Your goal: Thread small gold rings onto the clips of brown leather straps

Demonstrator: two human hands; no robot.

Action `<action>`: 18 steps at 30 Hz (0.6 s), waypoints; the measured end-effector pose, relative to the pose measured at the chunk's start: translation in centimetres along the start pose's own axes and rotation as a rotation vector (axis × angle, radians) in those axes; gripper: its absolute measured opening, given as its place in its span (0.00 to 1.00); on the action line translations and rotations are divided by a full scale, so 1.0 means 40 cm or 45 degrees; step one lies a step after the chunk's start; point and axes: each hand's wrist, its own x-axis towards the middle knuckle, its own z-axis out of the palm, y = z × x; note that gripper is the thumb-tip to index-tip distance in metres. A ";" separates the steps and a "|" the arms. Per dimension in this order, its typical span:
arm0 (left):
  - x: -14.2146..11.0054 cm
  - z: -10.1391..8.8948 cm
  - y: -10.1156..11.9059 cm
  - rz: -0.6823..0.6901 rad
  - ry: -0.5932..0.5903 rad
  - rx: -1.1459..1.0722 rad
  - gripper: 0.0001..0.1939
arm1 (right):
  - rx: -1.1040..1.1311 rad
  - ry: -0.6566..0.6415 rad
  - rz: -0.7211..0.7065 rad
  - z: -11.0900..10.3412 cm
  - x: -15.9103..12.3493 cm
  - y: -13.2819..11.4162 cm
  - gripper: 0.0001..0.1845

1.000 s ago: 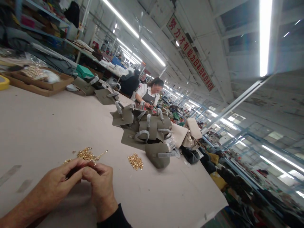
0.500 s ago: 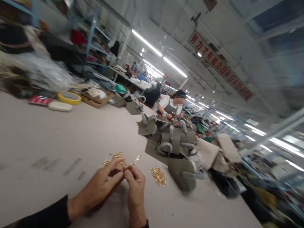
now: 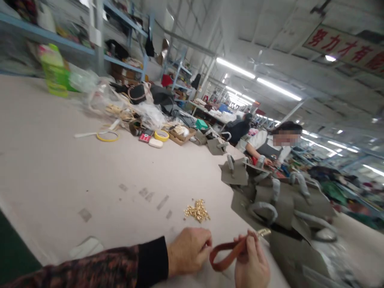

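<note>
My right hand (image 3: 253,262) pinches a brown leather strap (image 3: 223,264), which bends into a loop toward the left. A gold metal clasp (image 3: 264,232) sticks out beyond the right fingertips at the strap's end. Beside the loop is my left hand (image 3: 190,250), its fingers curled closed; what they hold, if anything, is hidden. Just beyond the left hand, a loose pile of small gold metal pieces (image 3: 198,211) lies on the pale table (image 3: 120,216).
Olive-grey bag pieces with wrapped handles (image 3: 276,200) are heaped on the right. Across the table a person (image 3: 267,148) is at work. Yellow tape rolls (image 3: 161,136), a cardboard tray (image 3: 181,138), plastic wrap and a green container (image 3: 54,72) stand at the far left.
The view has swung left. My hands have moved apart, and the brown strap now shows as a loop in my right hand. The gold pile near my left hand is uncovered.
</note>
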 end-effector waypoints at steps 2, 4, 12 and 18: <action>0.000 -0.003 -0.005 0.076 -0.138 0.111 0.01 | 0.147 0.078 0.076 -0.006 -0.009 -0.055 0.26; 0.003 -0.004 -0.015 0.162 -0.252 0.189 0.02 | 0.229 0.151 0.088 -0.027 -0.036 -0.110 0.25; 0.020 -0.012 -0.033 0.247 -0.356 0.299 0.05 | -0.031 0.543 -0.362 -0.297 -0.255 -0.301 0.17; 0.022 -0.009 -0.035 0.273 -0.347 0.336 0.07 | -0.422 1.173 -0.451 -0.581 -0.380 -0.244 0.19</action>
